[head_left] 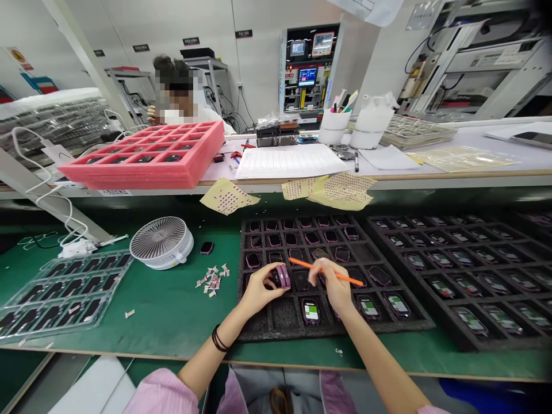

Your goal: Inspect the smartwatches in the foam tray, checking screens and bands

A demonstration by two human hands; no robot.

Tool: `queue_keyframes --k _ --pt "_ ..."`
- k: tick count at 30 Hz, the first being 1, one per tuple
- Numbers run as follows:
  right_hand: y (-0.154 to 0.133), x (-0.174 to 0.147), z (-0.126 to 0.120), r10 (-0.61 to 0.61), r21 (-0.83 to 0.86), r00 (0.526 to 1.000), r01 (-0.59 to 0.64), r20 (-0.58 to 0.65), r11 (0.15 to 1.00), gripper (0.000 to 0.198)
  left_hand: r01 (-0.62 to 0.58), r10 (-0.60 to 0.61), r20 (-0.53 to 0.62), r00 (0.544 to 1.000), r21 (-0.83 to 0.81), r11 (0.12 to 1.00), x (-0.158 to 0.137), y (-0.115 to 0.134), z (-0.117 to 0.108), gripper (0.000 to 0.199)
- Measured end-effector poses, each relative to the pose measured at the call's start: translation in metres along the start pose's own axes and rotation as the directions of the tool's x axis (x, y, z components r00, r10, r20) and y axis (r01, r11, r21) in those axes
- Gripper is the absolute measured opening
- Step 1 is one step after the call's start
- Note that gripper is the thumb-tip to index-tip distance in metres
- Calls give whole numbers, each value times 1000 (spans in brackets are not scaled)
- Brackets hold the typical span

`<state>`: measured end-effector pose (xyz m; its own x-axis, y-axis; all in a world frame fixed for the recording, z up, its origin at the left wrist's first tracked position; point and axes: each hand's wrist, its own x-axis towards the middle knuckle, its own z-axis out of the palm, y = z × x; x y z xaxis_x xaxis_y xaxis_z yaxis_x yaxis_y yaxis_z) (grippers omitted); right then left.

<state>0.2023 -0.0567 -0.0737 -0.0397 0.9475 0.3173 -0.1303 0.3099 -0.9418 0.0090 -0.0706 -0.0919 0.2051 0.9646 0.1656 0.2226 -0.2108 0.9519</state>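
My left hand (261, 287) is closed around a purple-framed smartwatch body (282, 277), tilted on edge above the black foam tray (282, 328). It may be two pieces together; I cannot tell. In my right hand (333, 282) is a slim orange stick (351, 280), held slantwise with its left end near the watch body. The foam tray's pockets hold many more watch bodies, some with lit green-and-white screens, such as the watch body (310, 311) between my hands. My right hand and wrist cover part of the tray.
A second foam tray (451, 333) of watches lies to the right. Left are a white fan (161, 241), a lone watch (207, 248), small pinkish pieces (212, 279) and a clear tray (86, 322) of dark parts. Pink foam (190, 175) sits on the shelf; a person (181, 98) is behind it.
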Motion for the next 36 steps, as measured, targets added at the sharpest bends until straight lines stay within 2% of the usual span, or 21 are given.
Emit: queue_keyframes --k 3,8,22,31,36 --pt "2 -5 0 -20 -61 1000 18 -21 998 55 -22 22 -3 1000 35 999 -1 -1 1 50" --pt "-2 -6 4 56 -16 998 -56 33 998 53 -34 35 -13 999 58 998 -2 -4 1 50" --pt "-1 -5 8 21 -54 998 -18 55 998 50 -20 21 -10 1000 64 998 -2 0 0 49" --pt "1 -5 10 -112 -200 985 137 131 970 47 -57 58 -9 998 120 991 -2 -3 2 50" --pt "1 -4 14 -125 -213 983 152 135 965 49 -52 53 -12 999 115 992 -4 -3 2 51"
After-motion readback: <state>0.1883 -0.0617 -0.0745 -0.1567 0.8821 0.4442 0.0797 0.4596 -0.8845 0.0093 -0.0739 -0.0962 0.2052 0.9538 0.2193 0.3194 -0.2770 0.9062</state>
